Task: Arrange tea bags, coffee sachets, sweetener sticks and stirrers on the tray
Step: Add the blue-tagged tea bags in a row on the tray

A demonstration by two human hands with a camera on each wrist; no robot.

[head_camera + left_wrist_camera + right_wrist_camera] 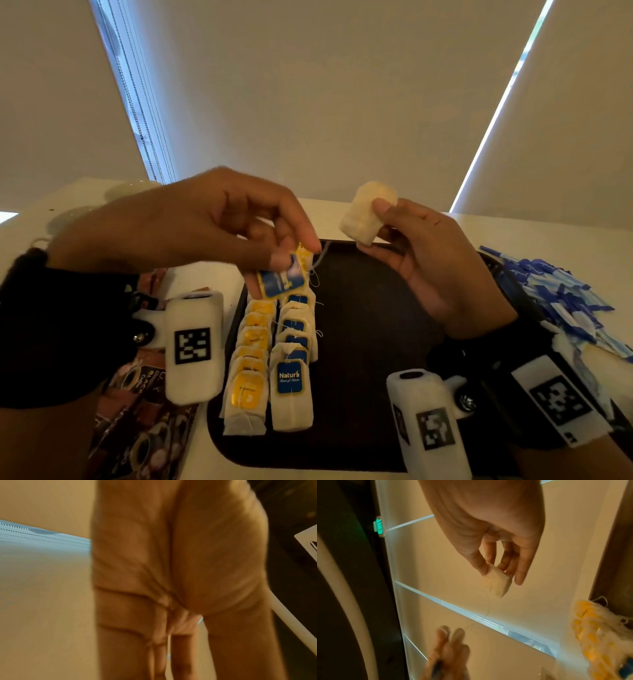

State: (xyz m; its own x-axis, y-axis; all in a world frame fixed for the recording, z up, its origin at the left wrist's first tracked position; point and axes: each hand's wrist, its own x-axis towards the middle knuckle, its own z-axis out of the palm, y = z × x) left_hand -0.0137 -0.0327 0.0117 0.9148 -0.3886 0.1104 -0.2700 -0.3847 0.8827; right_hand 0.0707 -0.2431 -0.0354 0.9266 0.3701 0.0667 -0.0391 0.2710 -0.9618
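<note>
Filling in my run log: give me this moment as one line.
left hand: pinches blue tag | right hand: holds tea bag above tray | two rows laid

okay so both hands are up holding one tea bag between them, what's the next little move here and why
Probably bring the tea bag in the right hand down toward the blue tag that the left hand pinches, slackening the string. Then it could be laid at the far end of the blue-tag row on the tray, where that row stops.
</note>
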